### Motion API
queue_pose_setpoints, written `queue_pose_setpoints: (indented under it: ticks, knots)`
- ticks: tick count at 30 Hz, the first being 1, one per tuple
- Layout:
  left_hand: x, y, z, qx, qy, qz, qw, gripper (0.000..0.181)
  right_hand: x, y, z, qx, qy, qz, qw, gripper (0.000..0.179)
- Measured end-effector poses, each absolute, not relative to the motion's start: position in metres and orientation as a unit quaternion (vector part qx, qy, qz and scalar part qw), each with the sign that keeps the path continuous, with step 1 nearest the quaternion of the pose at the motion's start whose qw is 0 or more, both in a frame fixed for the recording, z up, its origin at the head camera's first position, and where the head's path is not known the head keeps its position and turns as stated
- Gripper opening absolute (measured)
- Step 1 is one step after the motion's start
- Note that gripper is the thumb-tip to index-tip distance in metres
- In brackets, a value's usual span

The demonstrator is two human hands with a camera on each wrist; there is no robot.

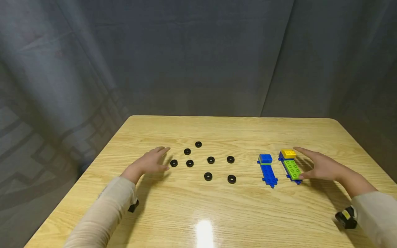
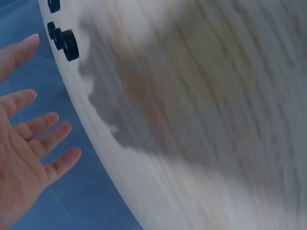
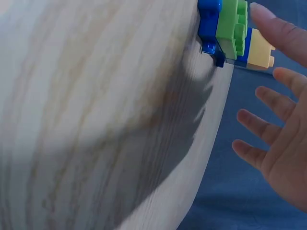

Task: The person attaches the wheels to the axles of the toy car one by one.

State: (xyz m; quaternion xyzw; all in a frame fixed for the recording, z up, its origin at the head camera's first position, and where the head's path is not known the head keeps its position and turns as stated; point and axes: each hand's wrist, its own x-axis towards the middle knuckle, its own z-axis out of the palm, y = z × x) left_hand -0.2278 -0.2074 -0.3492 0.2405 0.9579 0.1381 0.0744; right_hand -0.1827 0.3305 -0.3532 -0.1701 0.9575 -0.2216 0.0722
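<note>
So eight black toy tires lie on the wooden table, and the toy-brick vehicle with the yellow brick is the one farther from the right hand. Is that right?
Not quite: the head view shows that the toy-brick vehicle with the yellow brick is the one nearer the right hand. Eight black toy tires do lie on the wooden table.
</note>
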Motion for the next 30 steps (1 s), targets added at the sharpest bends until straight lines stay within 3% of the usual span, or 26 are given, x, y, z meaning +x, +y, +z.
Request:
queue_pose_setpoints:
  ticks: [11, 21, 30]
  knots:
    - [-0.228, -0.200, -0.357, 0.256, 0.952, 0.143, 0.092, 0.064, -0.189, 0.334, -0.358, -0.185, 0.937, -0.275, 0.108, 0.104]
    - [-0.232, -0.195, -0.363, 0.317, 0.933, 0.149, 0.078, 0.047, -0.194, 0.331, -0.360, -0.216, 0.937, -0.256, 0.100, 0.106]
    - [-0.236, -0.192, -0.368, 0.323, 0.931, 0.151, 0.078, 0.042, -0.199, 0.330, -0.366, -0.239, 0.929, -0.262, 0.105, 0.111]
